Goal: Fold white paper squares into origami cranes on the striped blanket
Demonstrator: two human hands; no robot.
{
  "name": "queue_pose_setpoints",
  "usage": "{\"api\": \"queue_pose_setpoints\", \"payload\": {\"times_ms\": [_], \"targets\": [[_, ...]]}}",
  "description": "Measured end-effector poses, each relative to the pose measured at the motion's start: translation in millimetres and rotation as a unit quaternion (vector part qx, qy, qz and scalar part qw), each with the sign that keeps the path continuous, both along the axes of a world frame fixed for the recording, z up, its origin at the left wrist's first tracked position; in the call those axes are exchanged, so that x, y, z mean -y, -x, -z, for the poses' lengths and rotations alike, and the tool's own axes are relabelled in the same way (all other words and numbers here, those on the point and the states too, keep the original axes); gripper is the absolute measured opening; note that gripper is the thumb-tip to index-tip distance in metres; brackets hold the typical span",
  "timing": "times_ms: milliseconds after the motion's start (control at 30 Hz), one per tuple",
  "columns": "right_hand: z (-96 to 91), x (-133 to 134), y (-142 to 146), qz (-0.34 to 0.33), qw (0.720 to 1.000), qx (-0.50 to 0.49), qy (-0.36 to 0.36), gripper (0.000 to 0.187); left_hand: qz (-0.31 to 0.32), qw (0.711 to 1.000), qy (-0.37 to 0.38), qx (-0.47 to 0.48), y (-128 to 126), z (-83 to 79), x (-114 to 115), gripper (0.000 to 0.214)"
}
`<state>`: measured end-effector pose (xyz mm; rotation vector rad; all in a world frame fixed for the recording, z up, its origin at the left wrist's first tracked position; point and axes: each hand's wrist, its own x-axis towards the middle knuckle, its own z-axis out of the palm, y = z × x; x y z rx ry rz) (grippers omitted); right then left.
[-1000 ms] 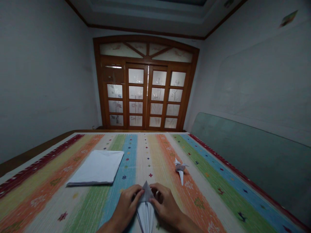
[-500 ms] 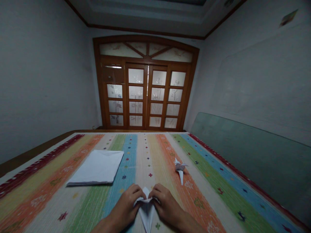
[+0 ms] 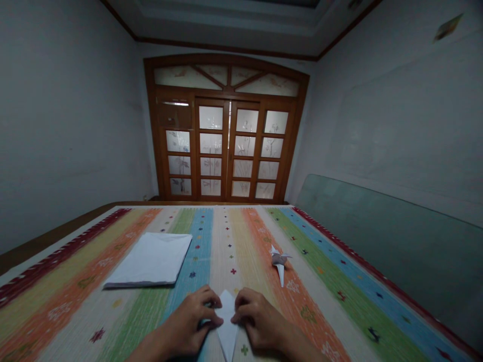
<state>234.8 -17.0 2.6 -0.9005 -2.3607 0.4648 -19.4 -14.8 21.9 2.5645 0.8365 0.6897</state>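
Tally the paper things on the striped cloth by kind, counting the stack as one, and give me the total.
White paper stack: 1
Folded paper figure: 1
Kite-shaped folded paper between the left hand and right hand: 1
Total: 3

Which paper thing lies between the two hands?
The kite-shaped paper, between left hand and right hand; the flat stack and spiky figure lie apart, farther off.

Can't read any text, label, brand, number or sign anywhere in view. Can't resolve the coloured patch [image 3: 448, 27] at upper right; too blurred.
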Motion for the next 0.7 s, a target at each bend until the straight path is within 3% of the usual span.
{"api": "queue_pose_setpoints", "payload": {"times_ms": [200,400,633,700], "targets": [[11.9,-1.1,0.7,0.015,0.999,0.021,-0.023,0.026,0.026,0.999,-0.009,0.023,1.7,6.7,-9.9,0.029],[14.9,-8.6,4.6,0.033,0.998,-0.009,-0.055,0.031,0.01,0.999,-0.031,0.004,3.1,11.6,-15.3,0.019],[2.0,2.3,4.4,0.056,0.998,-0.022,0.023,0.025,-0.062,0.996,-0.062,-0.018,-6.8,12.7,-7.1,0.015],[1.5,4.6,3.4,0.054,0.997,-0.004,0.051,0.035,-0.08,0.995,-0.058,-0.027,-9.4,10.5,-3.6,0.015]]}}
